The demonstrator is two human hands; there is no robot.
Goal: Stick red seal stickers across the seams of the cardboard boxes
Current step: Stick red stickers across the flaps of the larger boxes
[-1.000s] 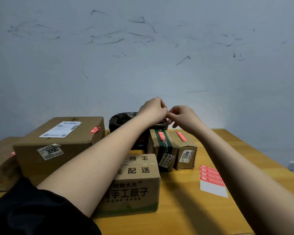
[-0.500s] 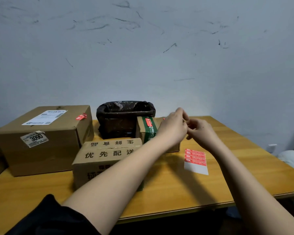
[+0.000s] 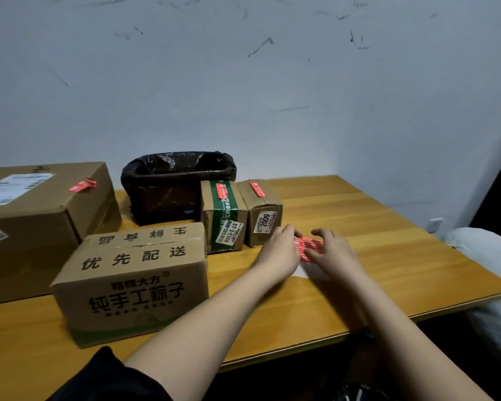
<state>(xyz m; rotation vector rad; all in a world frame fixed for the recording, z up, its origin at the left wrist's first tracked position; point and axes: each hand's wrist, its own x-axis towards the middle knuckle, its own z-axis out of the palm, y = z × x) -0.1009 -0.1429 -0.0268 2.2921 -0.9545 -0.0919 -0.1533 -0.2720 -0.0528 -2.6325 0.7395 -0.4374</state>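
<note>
- Head view: your left hand [image 3: 279,250] and right hand [image 3: 331,251] rest loosely open on the sticker sheet [image 3: 308,248], gripping nothing.
- Bare table [image 3: 402,256] spreads right of your right hand to its edge.
- Small boxes [image 3: 262,215] stand just beyond your left hand.

It looked like a plain room for packing parcels: taped cardboard boxes [image 3: 130,273] with shipping labels sat on a wooden table [image 3: 373,227] by a scuffed white wall [image 3: 272,82].

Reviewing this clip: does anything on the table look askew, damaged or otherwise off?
Yes, one thing: the red seal sticker on the large box at left looks crumpled and skewed, seemingly not pressed flat. The seals on the green-taped box and the 2009 box lie flat. Nothing spilled.
</note>
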